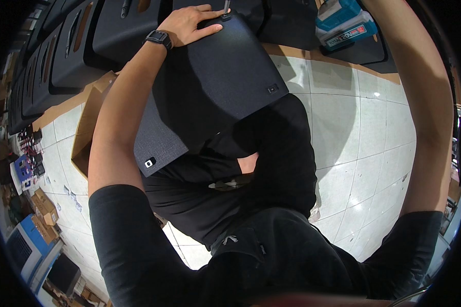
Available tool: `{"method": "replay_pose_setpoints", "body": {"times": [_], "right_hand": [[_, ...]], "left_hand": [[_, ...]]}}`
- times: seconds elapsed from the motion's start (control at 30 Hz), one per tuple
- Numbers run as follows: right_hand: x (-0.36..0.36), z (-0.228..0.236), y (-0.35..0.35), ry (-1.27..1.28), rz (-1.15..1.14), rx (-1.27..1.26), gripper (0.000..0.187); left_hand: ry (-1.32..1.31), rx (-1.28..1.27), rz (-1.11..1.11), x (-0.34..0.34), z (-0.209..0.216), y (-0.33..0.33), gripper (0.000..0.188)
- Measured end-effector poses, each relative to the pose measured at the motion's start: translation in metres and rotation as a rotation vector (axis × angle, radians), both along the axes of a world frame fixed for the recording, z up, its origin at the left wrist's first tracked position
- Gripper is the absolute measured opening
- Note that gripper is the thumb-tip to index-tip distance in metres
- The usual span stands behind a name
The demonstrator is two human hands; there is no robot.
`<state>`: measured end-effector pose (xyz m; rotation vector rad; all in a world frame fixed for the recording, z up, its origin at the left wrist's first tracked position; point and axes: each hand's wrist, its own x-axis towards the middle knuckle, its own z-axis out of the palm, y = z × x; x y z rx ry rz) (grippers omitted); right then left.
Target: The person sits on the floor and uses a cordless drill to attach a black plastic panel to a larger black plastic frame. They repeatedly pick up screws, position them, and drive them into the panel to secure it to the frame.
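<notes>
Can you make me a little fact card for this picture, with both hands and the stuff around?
Left hand: spread on a dark box, beside its corner fitting
Right hand: out of view
Metal rod: at that fitting
Power tool: teal, upper right
Beyond: black cases
Floor: pale tiles

Glossy pale floor tiles (pixel 386 123) with thin dark grout lines (pixel 359 123) reflect bright spots of light (pixel 377 94) at right. Brown cardboard sheeting (pixel 60 112) lies across them; cardboard boxes (pixel 45 205) sit at far left.
</notes>
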<state>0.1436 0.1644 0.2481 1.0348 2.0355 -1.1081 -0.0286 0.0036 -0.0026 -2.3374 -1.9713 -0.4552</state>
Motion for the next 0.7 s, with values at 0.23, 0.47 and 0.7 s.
{"method": "replay_pose_setpoints", "body": {"times": [0.23, 0.47, 0.7], "right_hand": [[-0.0014, -0.0021, 0.0025, 0.02, 0.024, -0.04, 0.014], [-0.002, -0.0015, -0.0029, 0.025, 0.032, -0.008, 0.015], [0.0012, -0.0006, -0.0003, 0.012, 0.035, -0.014, 0.017]], "left_hand": [[0.006, -0.046, 0.009, -0.0015, 0.0, 0.0017, 0.064], [0.029, 0.02, -0.004, -0.0049, -0.0061, -0.0005, 0.065], [0.019, -0.037, 0.002, -0.0019, -0.002, 0.0022, 0.064]]}}
